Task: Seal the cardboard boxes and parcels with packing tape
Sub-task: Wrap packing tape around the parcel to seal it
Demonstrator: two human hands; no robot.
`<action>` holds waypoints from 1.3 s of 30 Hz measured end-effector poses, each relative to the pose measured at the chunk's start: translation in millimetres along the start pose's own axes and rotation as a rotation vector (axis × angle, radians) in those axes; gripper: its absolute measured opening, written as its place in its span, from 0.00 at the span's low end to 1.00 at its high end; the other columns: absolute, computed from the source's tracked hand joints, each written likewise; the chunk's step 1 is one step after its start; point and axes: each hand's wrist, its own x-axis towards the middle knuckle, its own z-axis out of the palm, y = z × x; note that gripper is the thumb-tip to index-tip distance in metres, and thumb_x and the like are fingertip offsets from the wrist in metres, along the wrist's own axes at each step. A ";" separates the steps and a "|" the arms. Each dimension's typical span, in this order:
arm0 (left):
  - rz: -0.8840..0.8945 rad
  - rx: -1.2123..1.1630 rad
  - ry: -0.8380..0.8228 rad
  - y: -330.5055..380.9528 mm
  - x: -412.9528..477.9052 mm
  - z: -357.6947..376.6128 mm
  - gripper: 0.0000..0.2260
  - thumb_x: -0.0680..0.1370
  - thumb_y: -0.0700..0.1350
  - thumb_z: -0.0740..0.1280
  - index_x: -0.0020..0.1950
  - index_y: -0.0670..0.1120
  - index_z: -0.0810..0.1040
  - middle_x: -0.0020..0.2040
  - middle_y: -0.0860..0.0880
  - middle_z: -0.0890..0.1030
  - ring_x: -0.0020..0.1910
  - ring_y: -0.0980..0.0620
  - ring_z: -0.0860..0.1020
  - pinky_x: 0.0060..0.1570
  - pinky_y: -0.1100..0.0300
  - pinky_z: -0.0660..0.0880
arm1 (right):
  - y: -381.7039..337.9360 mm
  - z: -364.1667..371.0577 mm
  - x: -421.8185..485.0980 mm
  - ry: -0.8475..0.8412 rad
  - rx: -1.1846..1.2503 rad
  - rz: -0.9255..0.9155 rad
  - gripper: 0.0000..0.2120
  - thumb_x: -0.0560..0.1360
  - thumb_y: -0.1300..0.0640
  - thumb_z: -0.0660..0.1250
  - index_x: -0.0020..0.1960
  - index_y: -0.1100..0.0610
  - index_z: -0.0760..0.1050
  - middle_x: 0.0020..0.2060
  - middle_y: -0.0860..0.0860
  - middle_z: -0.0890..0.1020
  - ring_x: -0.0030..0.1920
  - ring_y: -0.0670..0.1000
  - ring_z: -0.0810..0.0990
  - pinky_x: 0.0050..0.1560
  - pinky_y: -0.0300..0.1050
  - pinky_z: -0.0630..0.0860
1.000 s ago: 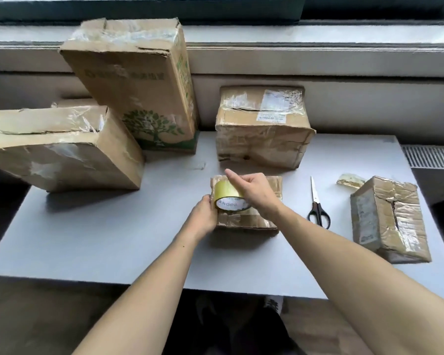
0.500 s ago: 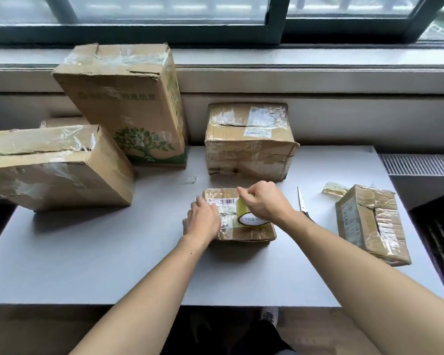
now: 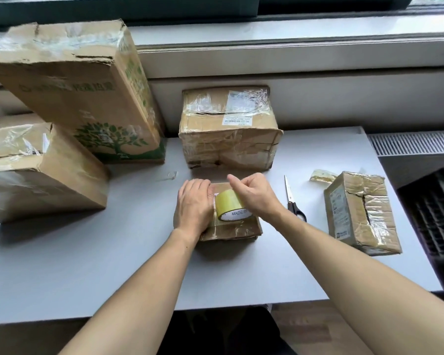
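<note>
Forearms reach in over the near edge of the grey table to a small parcel, the closest thing to the person. The left hand lies flat on the parcel's left part, fingers straight and together, pressing down. Just right of those fingers the tape roll, yellowish, stands on edge on the parcel's top. The right hand grips it with fingers curled over its right side.

Right of the right hand's fingers, scissors lie on the table with blades pointing away. Farther right sit a crumpled tape scrap and a battered taped box.

Beyond the fingertips of both hands stands a medium box wrapped in clear tape. Well to the left of the left fingers, a low box lies in front of a tall box printed with a green tree.
</note>
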 end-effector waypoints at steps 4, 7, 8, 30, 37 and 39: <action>0.039 0.077 0.051 -1.3 -0.5 3.4 0.15 0.84 0.49 0.51 0.47 0.47 0.75 0.43 0.49 0.76 0.47 0.46 0.73 0.59 0.48 0.70 | -24.1 -7.3 3.4 -0.016 -0.492 -0.119 0.29 0.79 0.47 0.61 0.27 0.62 0.59 0.20 0.51 0.60 0.26 0.53 0.60 0.27 0.47 0.59; 0.052 0.227 0.061 -0.8 1.2 7.2 0.15 0.84 0.50 0.51 0.46 0.46 0.73 0.41 0.46 0.75 0.42 0.44 0.71 0.51 0.48 0.70 | -19.6 -22.8 2.5 0.011 -0.643 -0.073 0.29 0.80 0.46 0.60 0.25 0.60 0.62 0.20 0.52 0.64 0.29 0.59 0.66 0.31 0.46 0.64; 0.051 0.279 0.066 0.6 1.9 8.4 0.16 0.84 0.51 0.51 0.45 0.46 0.73 0.41 0.46 0.75 0.41 0.43 0.71 0.49 0.48 0.70 | -18.6 -25.0 1.7 0.012 -0.674 -0.085 0.29 0.80 0.46 0.59 0.25 0.60 0.63 0.20 0.52 0.65 0.30 0.60 0.67 0.32 0.46 0.65; 0.114 0.224 -0.063 27.0 15.5 29.1 0.18 0.84 0.55 0.47 0.47 0.48 0.71 0.42 0.48 0.74 0.43 0.45 0.71 0.47 0.51 0.62 | 10.5 -46.5 3.8 0.136 -0.140 0.110 0.28 0.79 0.50 0.64 0.25 0.54 0.56 0.24 0.51 0.58 0.20 0.50 0.64 0.27 0.43 0.59; 0.096 0.194 -0.080 29.0 15.8 25.2 0.20 0.83 0.56 0.45 0.45 0.47 0.71 0.42 0.47 0.75 0.42 0.44 0.71 0.48 0.50 0.63 | 29.7 -62.5 -4.1 0.169 -0.508 0.068 0.28 0.79 0.51 0.61 0.25 0.58 0.56 0.21 0.53 0.57 0.26 0.55 0.59 0.26 0.46 0.58; 0.053 0.161 -0.094 32.6 16.0 21.5 0.23 0.83 0.58 0.43 0.45 0.47 0.71 0.42 0.47 0.76 0.44 0.45 0.71 0.52 0.50 0.64 | 41.7 -62.3 -5.7 0.196 -0.440 0.103 0.28 0.80 0.51 0.62 0.25 0.57 0.55 0.23 0.53 0.57 0.26 0.54 0.57 0.27 0.44 0.57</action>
